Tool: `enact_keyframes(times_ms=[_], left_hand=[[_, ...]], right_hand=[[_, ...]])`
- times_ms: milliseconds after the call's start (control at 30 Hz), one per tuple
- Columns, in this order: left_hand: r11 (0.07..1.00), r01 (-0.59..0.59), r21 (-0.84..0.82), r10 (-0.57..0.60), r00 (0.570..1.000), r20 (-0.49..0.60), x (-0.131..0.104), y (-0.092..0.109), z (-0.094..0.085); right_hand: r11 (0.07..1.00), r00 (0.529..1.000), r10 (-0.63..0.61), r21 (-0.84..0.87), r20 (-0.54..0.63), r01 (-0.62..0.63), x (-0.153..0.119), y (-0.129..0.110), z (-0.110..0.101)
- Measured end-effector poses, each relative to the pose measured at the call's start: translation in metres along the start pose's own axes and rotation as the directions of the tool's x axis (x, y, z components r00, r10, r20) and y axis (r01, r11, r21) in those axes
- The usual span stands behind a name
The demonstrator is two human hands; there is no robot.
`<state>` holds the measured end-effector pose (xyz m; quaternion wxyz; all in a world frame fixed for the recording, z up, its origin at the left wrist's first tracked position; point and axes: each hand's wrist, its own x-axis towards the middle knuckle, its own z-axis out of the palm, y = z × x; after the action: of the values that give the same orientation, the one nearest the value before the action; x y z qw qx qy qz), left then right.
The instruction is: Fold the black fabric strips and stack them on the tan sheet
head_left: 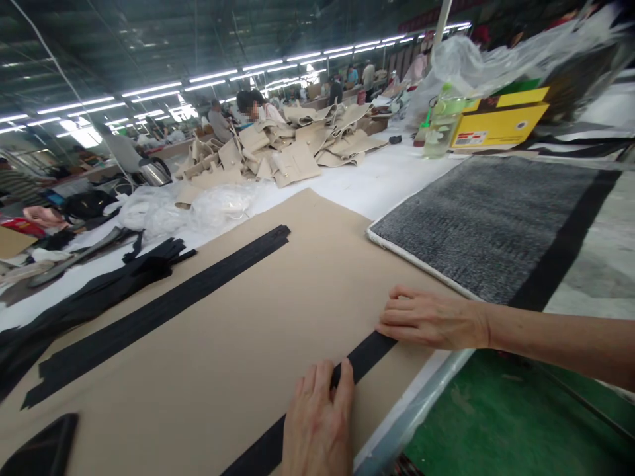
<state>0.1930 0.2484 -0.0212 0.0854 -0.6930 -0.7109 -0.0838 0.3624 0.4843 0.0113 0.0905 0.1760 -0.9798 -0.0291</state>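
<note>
A narrow black strip (371,356) of fabric-like material lies along the near right side of a beige sheet (248,317). My right hand (429,318) has its fingers curled closed at the strip's far end, with the fingertips on it. Closer to me, my left hand (317,416) is bent over the same strip, thumb and fingers on it; part of the strip is hidden beneath. Farther left on the sheet, several black strips (163,311) lie side by side in a flat band.
A dark grey textured mat (476,225) lies beyond my right hand. Loose black material (94,297) lies at left, a dark phone-like object (42,449) at lower left. Beige pieces (288,145), a clear bottle (439,125) and a yellow box (501,122) stand farther back. Several people work behind.
</note>
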Motion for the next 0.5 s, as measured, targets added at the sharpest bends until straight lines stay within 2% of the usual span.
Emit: enact_keyframes(times_ms=[233, 500], left_hand=[[0.996, -0.049, -0.069, 0.05, 0.998, 0.022, 0.01, 0.005, 0.005], [1.0, -0.022, 0.006, 0.022, 0.996, -0.081, 0.011, 0.015, 0.014]], right_hand=[[0.999, 1.0, 0.024, -0.03, 0.002, -0.024, -0.011, 0.003, -0.002], [0.997, 0.998, 0.068, -0.047, 0.011, -0.067, -0.024, 0.007, -0.001]])
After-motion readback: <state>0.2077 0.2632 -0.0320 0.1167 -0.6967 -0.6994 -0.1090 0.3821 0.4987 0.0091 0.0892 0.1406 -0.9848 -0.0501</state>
